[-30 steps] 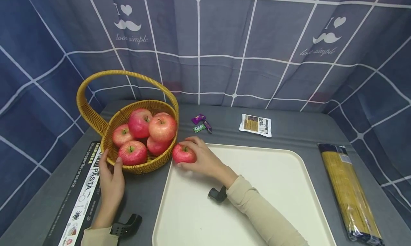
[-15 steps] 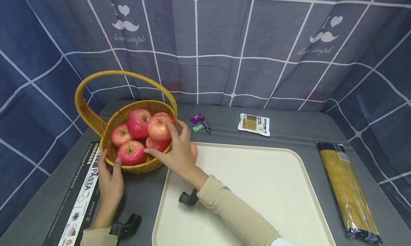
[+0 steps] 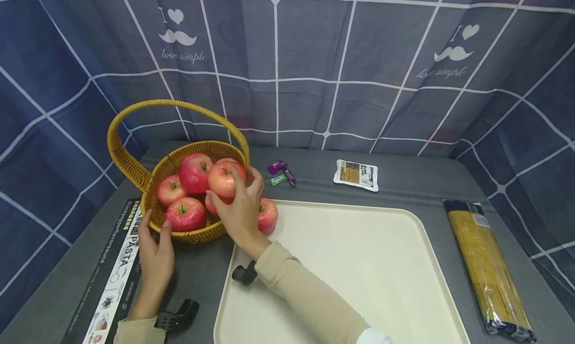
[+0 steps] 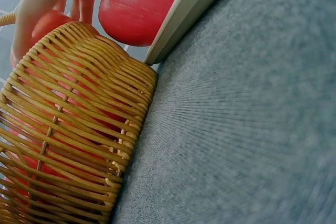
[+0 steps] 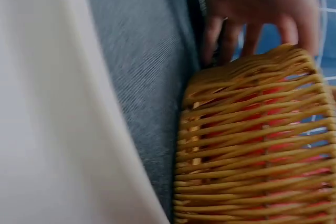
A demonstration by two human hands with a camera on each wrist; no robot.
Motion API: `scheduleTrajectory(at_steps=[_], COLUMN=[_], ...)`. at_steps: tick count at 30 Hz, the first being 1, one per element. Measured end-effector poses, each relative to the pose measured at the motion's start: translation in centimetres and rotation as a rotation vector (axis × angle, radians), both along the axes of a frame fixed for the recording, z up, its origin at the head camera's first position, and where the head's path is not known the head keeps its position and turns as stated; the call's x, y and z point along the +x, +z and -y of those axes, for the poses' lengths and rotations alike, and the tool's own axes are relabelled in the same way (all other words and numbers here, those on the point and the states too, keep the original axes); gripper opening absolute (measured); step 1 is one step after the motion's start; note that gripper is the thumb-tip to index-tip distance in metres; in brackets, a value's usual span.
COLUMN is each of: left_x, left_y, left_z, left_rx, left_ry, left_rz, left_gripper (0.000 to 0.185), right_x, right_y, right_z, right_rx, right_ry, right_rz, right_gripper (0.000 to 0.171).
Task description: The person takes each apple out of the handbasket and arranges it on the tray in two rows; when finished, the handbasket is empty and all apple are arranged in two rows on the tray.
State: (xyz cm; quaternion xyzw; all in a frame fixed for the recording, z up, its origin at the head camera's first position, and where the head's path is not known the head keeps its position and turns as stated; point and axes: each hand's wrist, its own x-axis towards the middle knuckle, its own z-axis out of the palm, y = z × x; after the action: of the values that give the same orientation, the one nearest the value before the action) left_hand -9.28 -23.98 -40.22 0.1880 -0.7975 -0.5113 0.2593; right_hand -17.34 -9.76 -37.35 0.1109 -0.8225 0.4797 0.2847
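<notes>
The cream tray (image 3: 382, 264) holds one apple (image 3: 268, 215), just right of the right hand (image 3: 238, 209). The wicker basket (image 3: 197, 231) holds red apples; the right hand's curled fingers grip the top one (image 3: 221, 180). The left hand (image 3: 154, 251) rests relaxed fingers on the basket's near rim.

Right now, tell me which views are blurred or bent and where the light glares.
Head view: sharp and evenly lit, the curtain's grid lines bowed by the wide lens, soft sheen on the tray. Left wrist view: basket weave crisp, the apple softer. Right wrist view: motion-smeared throughout, the left hand and basket hazy, the tray washed out.
</notes>
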Motion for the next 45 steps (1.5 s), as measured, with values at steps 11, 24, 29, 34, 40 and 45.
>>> scheduleTrajectory(at_steps=[11, 24, 29, 34, 40, 45], left_x=[-0.1, 0.0, 0.0, 0.1, 0.1, 0.2], left_y=[-0.1, -0.1, -0.1, -0.1, 0.0, 0.0], left_z=[0.0, 0.1, 0.1, 0.1, 0.1, 0.1], left_rx=[-0.001, 0.008, 0.021, 0.019, 0.022, 0.016], left_ry=[-0.004, -0.028, -0.035, -0.03, -0.037, -0.025], left_rz=[-0.026, -0.034, -0.033, -0.028, -0.021, -0.02], left_gripper=[0.051, 0.051, 0.051, 0.051, 0.052, 0.052], right_x=[0.6, 1.1, 1.4, 1.7, 1.9, 2.2], right_y=[1.8, -2.6, -3.7, -3.6, -2.7, -1.2], right_z=[-8.2, -18.9, -19.9, -20.0, -19.9, -18.4], right_rx=[-0.089, 0.17, 0.212, 0.268, 0.297, 0.269], right_ry=[0.257, 0.234, 0.307, 0.334, 0.316, 0.358], right_rz=[0.035, 0.212, 0.282, 0.293, 0.293, 0.21], right_gripper=[0.064, 0.065, 0.065, 0.072, 0.074, 0.072])
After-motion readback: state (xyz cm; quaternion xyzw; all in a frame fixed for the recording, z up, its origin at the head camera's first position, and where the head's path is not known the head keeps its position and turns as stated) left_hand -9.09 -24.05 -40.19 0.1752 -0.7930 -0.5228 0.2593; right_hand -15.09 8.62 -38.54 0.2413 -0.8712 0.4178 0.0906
